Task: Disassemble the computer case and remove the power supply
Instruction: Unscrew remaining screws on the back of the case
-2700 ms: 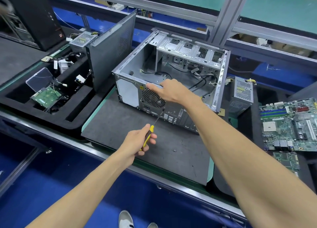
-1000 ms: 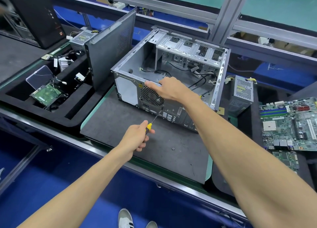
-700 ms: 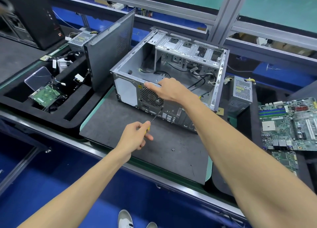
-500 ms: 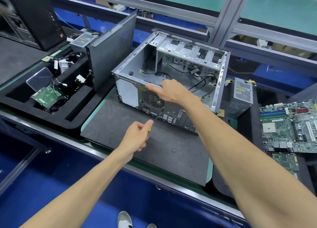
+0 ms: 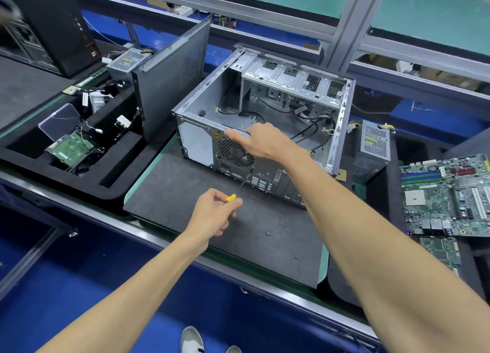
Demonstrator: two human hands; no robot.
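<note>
Left hand regripped screwdriver; yellow handle showing again, seemingly.

Blue floor, aluminium frame rails, perhaps green panels behind.

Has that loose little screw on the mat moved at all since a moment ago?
No. The loose screw lies at the same spot on the dark mat, in front of the computer case, as in the earlier pictures.
</note>
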